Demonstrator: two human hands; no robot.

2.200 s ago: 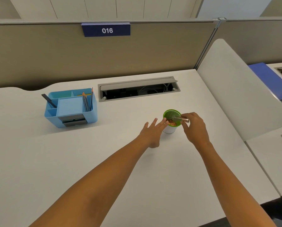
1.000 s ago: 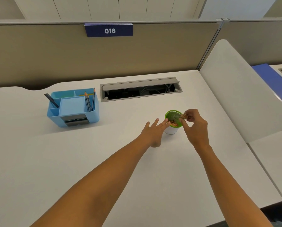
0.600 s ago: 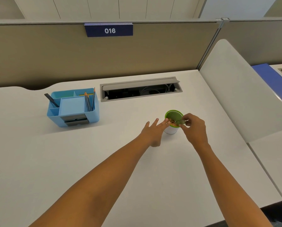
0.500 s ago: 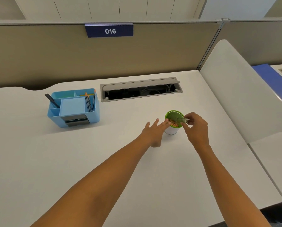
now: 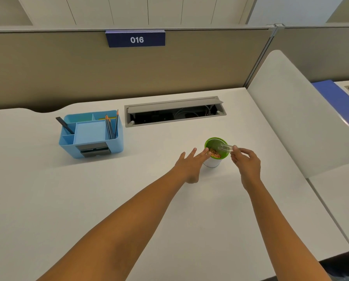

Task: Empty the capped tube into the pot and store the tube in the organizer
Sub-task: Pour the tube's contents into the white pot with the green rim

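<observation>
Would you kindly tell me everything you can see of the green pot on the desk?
The pot is a small cup-like vessel with a bright green rim and inside and a white outer wall, probably plastic. It stands upright on the white desk, right of the blue organizer. Small orange bits lie inside. The left hand rests its fingertips against its near-left rim, while the right hand tilts a clear tube over its mouth.

Right hand [image 5: 246, 162] holds clear tube [image 5: 223, 148] tilted over green-rimmed pot [image 5: 215, 152], centre right of frame; left hand [image 5: 190, 162] fingertips touch the pot.
</observation>
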